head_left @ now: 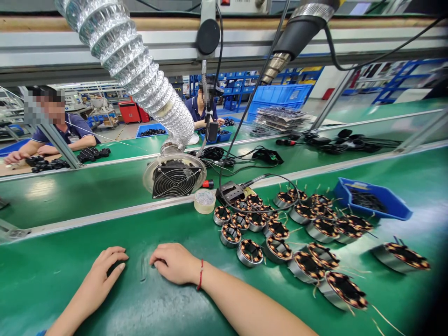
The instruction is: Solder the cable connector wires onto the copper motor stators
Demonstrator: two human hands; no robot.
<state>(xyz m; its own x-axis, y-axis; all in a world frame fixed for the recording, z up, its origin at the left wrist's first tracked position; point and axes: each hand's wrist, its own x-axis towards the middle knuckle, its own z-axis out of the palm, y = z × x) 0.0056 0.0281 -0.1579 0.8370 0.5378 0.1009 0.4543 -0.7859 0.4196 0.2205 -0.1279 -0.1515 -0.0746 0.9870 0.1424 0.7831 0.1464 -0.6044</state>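
Note:
My left hand point(105, 269) lies palm down on the green bench point(70, 252), fingers stretched out and holding nothing. My right hand point(174, 262), with a red string on its wrist, rests just beside it, fingers curled loosely under and nothing seen in them. To the right lie several round motor stators point(276, 229) with copper windings, the nearest one point(249, 252) about a hand's width from my right hand.
A fume fan point(174, 178) on a silver flexible duct point(133, 65) stands behind my hands. A small clear tub point(205, 200), a black soldering stand point(231, 192) and a blue bin point(371, 198) sit nearby. Two other people work across the conveyor.

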